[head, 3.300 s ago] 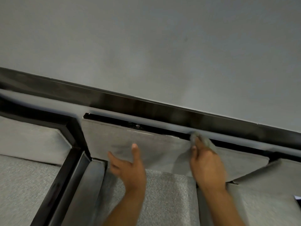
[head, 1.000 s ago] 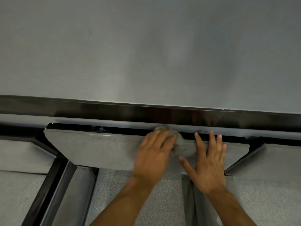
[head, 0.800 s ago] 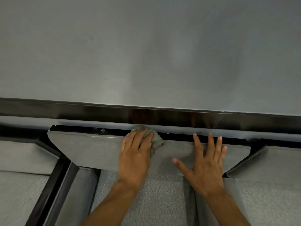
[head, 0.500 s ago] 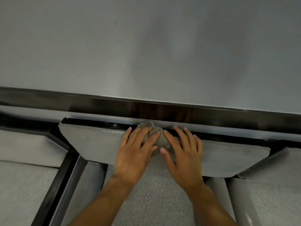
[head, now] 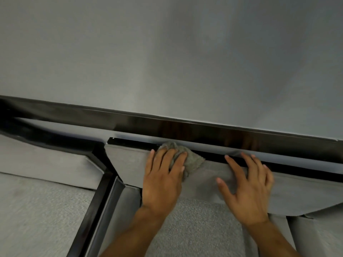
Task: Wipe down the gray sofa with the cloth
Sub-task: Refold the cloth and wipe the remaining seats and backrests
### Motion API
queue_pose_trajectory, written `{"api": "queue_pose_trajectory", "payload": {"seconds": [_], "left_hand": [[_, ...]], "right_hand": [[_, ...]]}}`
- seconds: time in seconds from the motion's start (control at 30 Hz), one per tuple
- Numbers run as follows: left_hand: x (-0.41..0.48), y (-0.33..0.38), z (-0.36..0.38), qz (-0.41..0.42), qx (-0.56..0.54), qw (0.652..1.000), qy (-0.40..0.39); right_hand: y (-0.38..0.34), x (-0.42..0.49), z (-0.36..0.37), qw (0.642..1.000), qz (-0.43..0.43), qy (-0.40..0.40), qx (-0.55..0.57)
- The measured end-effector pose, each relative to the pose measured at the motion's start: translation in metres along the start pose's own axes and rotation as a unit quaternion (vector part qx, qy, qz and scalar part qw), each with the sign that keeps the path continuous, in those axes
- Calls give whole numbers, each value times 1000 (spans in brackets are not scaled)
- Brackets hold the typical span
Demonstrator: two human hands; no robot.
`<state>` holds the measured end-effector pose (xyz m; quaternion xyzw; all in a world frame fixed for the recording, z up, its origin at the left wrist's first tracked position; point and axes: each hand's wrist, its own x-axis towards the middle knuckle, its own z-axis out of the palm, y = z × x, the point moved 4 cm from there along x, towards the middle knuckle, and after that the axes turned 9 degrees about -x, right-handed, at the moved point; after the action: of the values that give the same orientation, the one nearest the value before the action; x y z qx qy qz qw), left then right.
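I'm seeing a sitting room, probably a home: gray cushioned sofa [head: 194, 229], dark frame [head: 130, 120], plain wall [head: 167, 52].

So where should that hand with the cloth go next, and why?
Probably a short slide left along the top edge of the cushion. The left hand presses the cloth there. The left corner of the cushion lies bare just beside it. The right hand rests flat on the cushion on the other side, seemingly steadying it.
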<state>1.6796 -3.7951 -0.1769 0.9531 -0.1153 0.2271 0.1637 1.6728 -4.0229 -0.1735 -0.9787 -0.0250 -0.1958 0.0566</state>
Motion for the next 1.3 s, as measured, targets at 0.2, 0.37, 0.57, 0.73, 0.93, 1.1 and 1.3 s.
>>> {"api": "queue_pose_trajectory", "payload": {"seconds": [0.2, 0.37, 0.57, 0.73, 0.93, 1.1, 1.3], "left_hand": [[1, -83, -40, -102, 56, 993, -30], [-1, -65, -35, -123, -3, 992, -32], [7, -17, -18, -20, -36, 998, -53], [-2, -103, -48, -91, 38, 994, -51], [-14, -164, -57, -315, -80, 946, -1], [-22, -162, -47, -361, -330, 863, 129], [-21, -145, -41, -288, -290, 898, 160]], "right_hand": [[-55, 12, -15, 997, -38, -10, 63], [-92, 7, 7, 998, -26, -58, -5], [-92, 10, 12, 997, -21, -67, -37], [-95, 11, 9, 997, -18, -63, -40], [-95, 11, 10, 997, -17, -62, -41], [-98, 10, 11, 998, -1, -48, -35], [-101, 10, 13, 999, 9, -23, -27]]}}
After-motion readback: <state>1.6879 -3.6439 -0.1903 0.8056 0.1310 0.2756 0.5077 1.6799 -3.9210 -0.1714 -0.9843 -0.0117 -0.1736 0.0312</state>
